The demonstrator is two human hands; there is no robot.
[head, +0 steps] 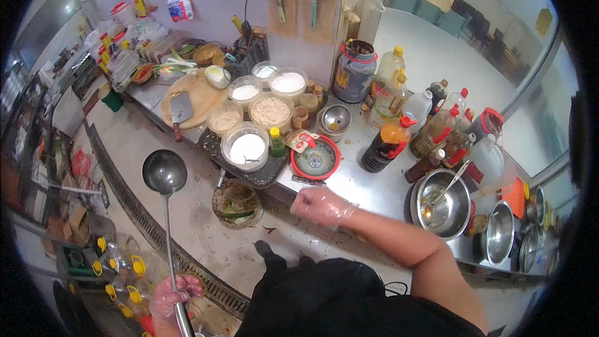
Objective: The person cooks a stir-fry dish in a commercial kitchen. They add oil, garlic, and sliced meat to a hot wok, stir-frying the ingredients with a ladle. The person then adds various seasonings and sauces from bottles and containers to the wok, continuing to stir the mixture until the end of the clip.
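My left hand point(177, 294), in a thin clear glove, grips the handle of a steel ladle point(164, 172) at the lower left; the ladle's bowl is raised above the floor. My right hand point(320, 207), gloved too, is curled into a loose fist by the worktable's front edge, with nothing seen in it. Just beyond it on the table is a red-rimmed bowl point(316, 160) with a packet on its rim. A tub of white powder point(246, 149) and a small green bottle point(277, 143) stand on a dark board to the left of that bowl.
A cleaver point(181, 107) lies on a round wooden board point(206, 89). Several bottles and a steel bowl point(442, 203) with a spoon line the table's right side. Below the edge stands a waste bucket point(236, 203); a drain grate point(140, 224) crosses the floor.
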